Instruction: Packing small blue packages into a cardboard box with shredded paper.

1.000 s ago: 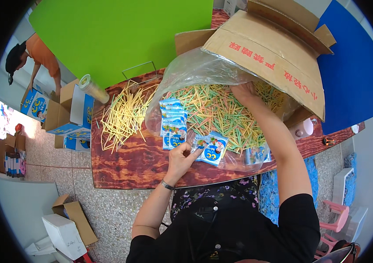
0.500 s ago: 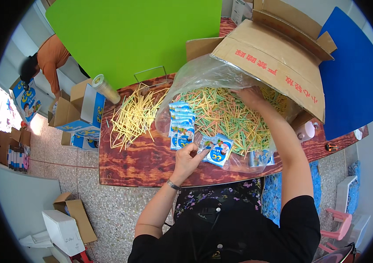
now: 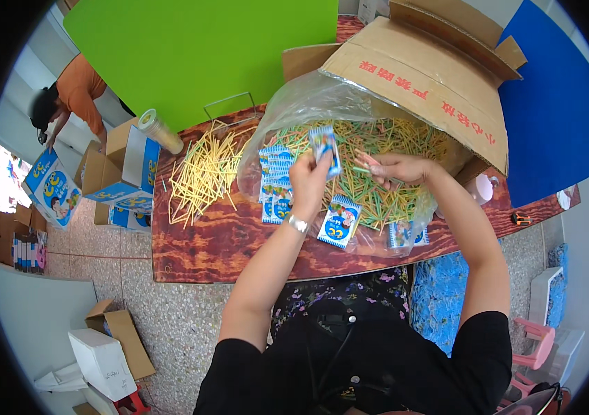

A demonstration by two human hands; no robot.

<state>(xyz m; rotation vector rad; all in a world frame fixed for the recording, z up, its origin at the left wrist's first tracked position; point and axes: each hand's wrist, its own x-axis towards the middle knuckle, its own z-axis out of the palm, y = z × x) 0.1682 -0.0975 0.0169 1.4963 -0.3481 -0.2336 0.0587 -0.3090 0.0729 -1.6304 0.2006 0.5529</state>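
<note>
My left hand (image 3: 310, 181) pinches a small blue-and-white packet (image 3: 325, 146), raised over the edge of a heap of thin coloured sticks (image 3: 384, 200). Beside it, my right hand (image 3: 402, 170) has its fingers closed on a few sticks (image 3: 365, 160) that point toward the packet. The heap spills from a clear plastic bag (image 3: 301, 97) in a tipped cardboard carton (image 3: 419, 83). Several like packets (image 3: 277, 183) lie overlapped left of the heap. One single packet (image 3: 339, 221) lies below my left hand, and others (image 3: 405, 235) are partly under the plastic at the right.
A pile of yellow sticks (image 3: 208, 173) lies on the red-brown table (image 3: 197, 256), near a wire stand (image 3: 232, 104) and a clear canister (image 3: 159, 131). A person in orange (image 3: 80, 90) bends over blue cartons (image 3: 125, 169) at the left. Green (image 3: 197, 55) and blue (image 3: 557, 111) boards stand behind.
My left hand has lifted a packet from the table's front up to the heap. My right hand has drawn back from deep in the heap toward it, now with sticks in its fingers.
</note>
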